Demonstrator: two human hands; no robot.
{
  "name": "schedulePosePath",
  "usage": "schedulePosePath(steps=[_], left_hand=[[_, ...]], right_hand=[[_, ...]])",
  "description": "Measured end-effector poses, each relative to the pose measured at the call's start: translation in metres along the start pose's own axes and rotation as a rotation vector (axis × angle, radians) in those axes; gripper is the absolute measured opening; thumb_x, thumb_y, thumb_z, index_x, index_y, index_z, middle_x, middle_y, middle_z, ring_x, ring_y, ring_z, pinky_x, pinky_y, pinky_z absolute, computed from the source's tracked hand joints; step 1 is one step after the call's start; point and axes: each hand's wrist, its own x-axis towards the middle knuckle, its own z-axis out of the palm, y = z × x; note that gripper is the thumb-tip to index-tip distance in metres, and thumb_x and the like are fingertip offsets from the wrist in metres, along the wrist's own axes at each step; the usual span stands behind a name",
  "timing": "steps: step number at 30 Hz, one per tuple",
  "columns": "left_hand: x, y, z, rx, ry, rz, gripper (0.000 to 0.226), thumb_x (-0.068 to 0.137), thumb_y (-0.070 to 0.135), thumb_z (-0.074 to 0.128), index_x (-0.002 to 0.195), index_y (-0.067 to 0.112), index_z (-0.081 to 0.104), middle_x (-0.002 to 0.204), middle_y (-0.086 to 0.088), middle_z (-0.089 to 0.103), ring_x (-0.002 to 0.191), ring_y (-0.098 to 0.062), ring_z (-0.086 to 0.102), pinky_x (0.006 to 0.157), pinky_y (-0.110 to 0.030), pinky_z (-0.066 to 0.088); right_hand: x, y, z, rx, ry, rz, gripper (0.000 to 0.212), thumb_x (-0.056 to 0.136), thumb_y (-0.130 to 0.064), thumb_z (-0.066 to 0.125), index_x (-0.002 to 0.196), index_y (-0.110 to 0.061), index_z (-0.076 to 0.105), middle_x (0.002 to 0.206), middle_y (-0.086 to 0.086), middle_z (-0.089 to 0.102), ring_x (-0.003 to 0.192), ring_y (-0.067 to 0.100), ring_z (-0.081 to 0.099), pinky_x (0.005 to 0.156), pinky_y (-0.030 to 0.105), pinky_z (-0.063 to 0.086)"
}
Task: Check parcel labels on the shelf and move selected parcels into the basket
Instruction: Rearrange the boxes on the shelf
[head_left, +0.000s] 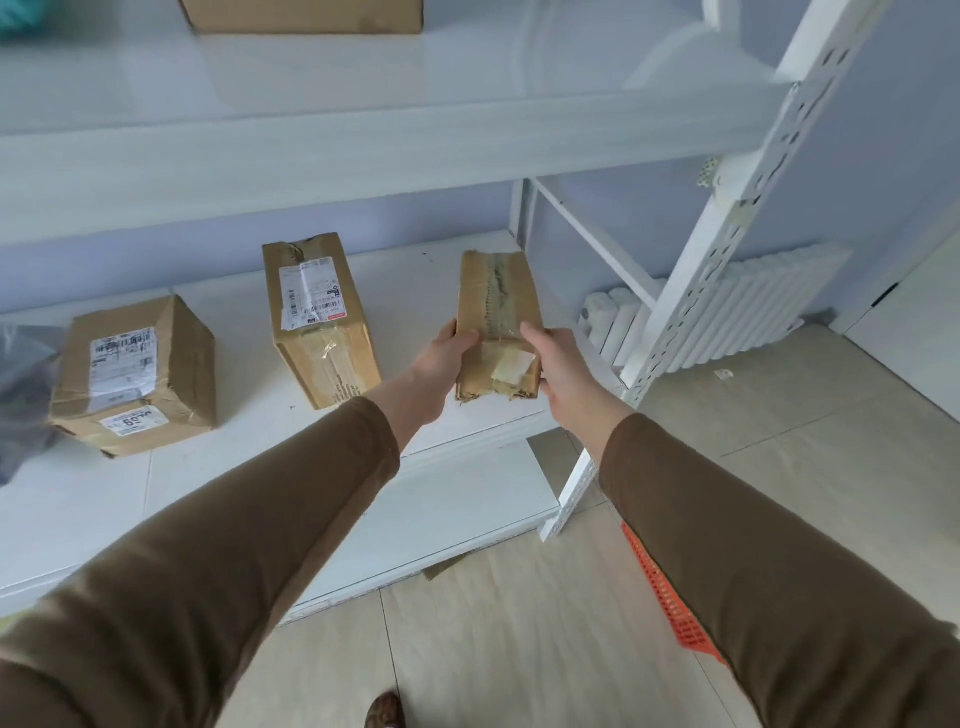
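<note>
Head view. Brown sleeves fill the near frame, both arms reaching forward to the shelf. Shoe tip at bottom edge, on pale floor tiles.

Left hand and right hand together hold one small parcel at the shelf's right end, above its front edge. Left hand grips the parcel's left side, fingers wrapped under, thumb on top. Right hand clamps the right side, thumb over the top face. Both hands closed on it. Whether the parcel rests on the shelf or is lifted clear: cannot tell. Its top face shows a torn tape seam and a pale scrap of label near the front end; no print readable.

Middle parcel lies on the shelf just left of the held one, apart from it, white label facing up. Left parcel sits further left on the shelf, near its front, two labels on top. Dark plastic bag at the shelf's far left, partly cut off.

Upper board runs above the shelf, with a large box on it.

Basket, orange mesh, shows as a strip below and right of the shelf, mostly hidden by the right sleeve. White radiator stands beyond the shelf's right post.
</note>
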Motion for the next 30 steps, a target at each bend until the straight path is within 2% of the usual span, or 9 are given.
schedulePosePath(steps=[4, 7, 12, 15, 17, 21, 24, 26, 30], left_hand=[[-0.078, -0.001, 0.012, 0.026, 0.033, 0.111, 0.038, 0.109, 0.018, 0.042, 0.146, 0.026, 0.048, 0.112, 0.01, 0.068, 0.092, -0.004, 0.064, 0.068, -0.015, 0.051], [-0.135, -0.01, 0.026, 0.004, 0.062, 0.188, 0.041, 0.107, 0.025, 0.049, 0.148, 0.029, 0.044, 0.122, 0.009, 0.066, 0.091, 0.002, 0.068, 0.065, -0.013, 0.049], [-0.219, -0.032, 0.045, -0.038, 0.099, 0.288, 0.057, 0.093, 0.062, 0.059, 0.142, 0.033, 0.051, 0.147, 0.002, 0.049, 0.126, -0.008, 0.061, 0.088, -0.024, 0.055], [-0.259, -0.044, 0.049, -0.114, 0.146, 0.357, 0.033, 0.099, 0.05, 0.057, 0.124, 0.032, 0.068, 0.143, 0.006, 0.045, 0.124, -0.011, 0.056, 0.083, -0.033, 0.053], [-0.276, -0.055, 0.047, -0.146, 0.192, 0.386, 0.015, 0.1, 0.033, 0.064, 0.114, 0.032, 0.071, 0.141, 0.002, 0.044, 0.109, -0.018, 0.058, 0.072, -0.035, 0.052], [-0.292, -0.068, 0.047, -0.228, 0.304, 0.319, 0.059, 0.08, 0.03, 0.086, 0.129, 0.036, 0.053, 0.137, -0.01, 0.052, 0.109, -0.023, 0.062, 0.065, -0.032, 0.053], [-0.29, -0.063, 0.044, -0.394, 0.055, 0.16, 0.094, 0.071, 0.039, 0.09, 0.15, 0.029, 0.04, 0.144, -0.003, 0.061, 0.12, -0.018, 0.064, 0.085, -0.037, 0.055], [-0.292, -0.056, 0.045, -0.413, -0.148, 0.042, 0.093, 0.067, 0.049, 0.09, 0.147, 0.024, 0.051, 0.14, -0.002, 0.067, 0.122, -0.018, 0.066, 0.106, -0.044, 0.048], [-0.292, -0.048, 0.053, -0.365, -0.188, 0.008, 0.054, 0.084, 0.039, 0.074, 0.133, 0.019, 0.063, 0.115, -0.001, 0.076, 0.1, -0.021, 0.068, 0.084, -0.037, 0.051]], right_hand=[[-0.079, -0.006, -0.005, 0.091, 0.021, -0.04, 0.028, 0.101, -0.045, 0.06, 0.094, -0.018, 0.057, 0.093, 0.006, 0.07, 0.081, 0.015, 0.069, 0.07, 0.037, 0.055], [-0.131, 0.001, -0.016, 0.213, 0.023, -0.06, 0.038, 0.094, -0.047, 0.068, 0.11, -0.016, 0.052, 0.117, 0.012, 0.07, 0.102, 0.021, 0.071, 0.087, 0.052, 0.06], [-0.2, 0.022, -0.04, 0.363, -0.019, -0.037, 0.04, 0.084, -0.037, 0.077, 0.108, -0.016, 0.052, 0.129, 0.024, 0.066, 0.12, 0.04, 0.066, 0.099, 0.071, 0.048], [-0.233, 0.043, -0.058, 0.459, -0.101, -0.044, 0.023, 0.092, -0.025, 0.07, 0.101, -0.015, 0.051, 0.118, 0.021, 0.065, 0.121, 0.04, 0.063, 0.096, 0.059, 0.055], [-0.25, 0.057, -0.07, 0.525, -0.197, -0.069, 0.025, 0.092, -0.024, 0.068, 0.108, -0.016, 0.052, 0.129, 0.026, 0.062, 0.131, 0.044, 0.056, 0.096, 0.058, 0.055], [-0.274, 0.074, -0.083, 0.666, -0.32, -0.036, 0.061, 0.099, -0.034, 0.06, 0.147, -0.002, 0.042, 0.153, 0.025, 0.046, 0.143, 0.037, 0.044, 0.108, 0.061, 0.046], [-0.281, 0.077, -0.085, 0.723, -0.388, 0.002, 0.061, 0.102, -0.037, 0.054, 0.154, -0.008, 0.041, 0.154, 0.02, 0.048, 0.144, 0.034, 0.043, 0.11, 0.066, 0.041], [-0.282, 0.077, -0.082, 0.764, -0.405, 0.023, 0.059, 0.103, -0.038, 0.053, 0.154, -0.011, 0.043, 0.156, 0.019, 0.048, 0.147, 0.035, 0.042, 0.112, 0.07, 0.036], [-0.276, 0.077, -0.082, 0.664, -0.311, 0.064, 0.046, 0.101, -0.029, 0.054, 0.143, -0.01, 0.057, 0.152, 0.02, 0.052, 0.14, 0.036, 0.051, 0.104, 0.057, 0.052]])
